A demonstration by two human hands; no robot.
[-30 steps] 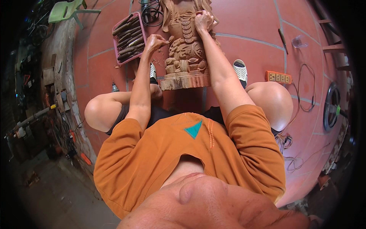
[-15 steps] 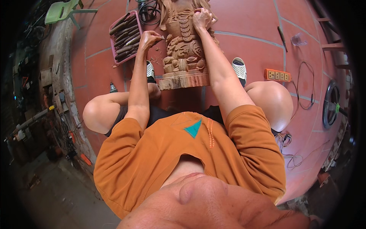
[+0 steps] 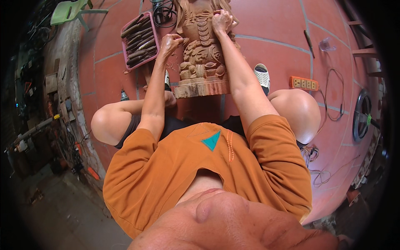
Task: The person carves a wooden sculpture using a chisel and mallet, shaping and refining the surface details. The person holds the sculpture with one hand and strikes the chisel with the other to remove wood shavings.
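Between my feet stands a carved wooden statue (image 3: 202, 54), brown, with layered relief on a rough block base. My left hand (image 3: 171, 43) is pinched closed, its fingertips against the statue's left side; whatever small thing sits in the pinch is too small to make out. My right hand (image 3: 222, 21) rests high on the statue's right side, its fingers curled in. Part of its grip is hidden, and I cannot make out anything in it. Just left of the statue, a pink basket (image 3: 156, 31) holds several dark-handled tools (image 3: 139, 41).
An orange power strip (image 3: 303, 83) with a cable lies right of my foot. Farther off are a dark slim tool (image 3: 308, 43), a clear plastic piece (image 3: 327, 44) and a black wheel (image 3: 361, 113). A green chair (image 3: 66, 12) stands at far left. A drill-like tool (image 3: 124, 95) sits near my left knee.
My left hand has moved right, from beside the statue onto its left side; the small pale thing at its fingertips no longer shows. My right hand stays nearly in place.
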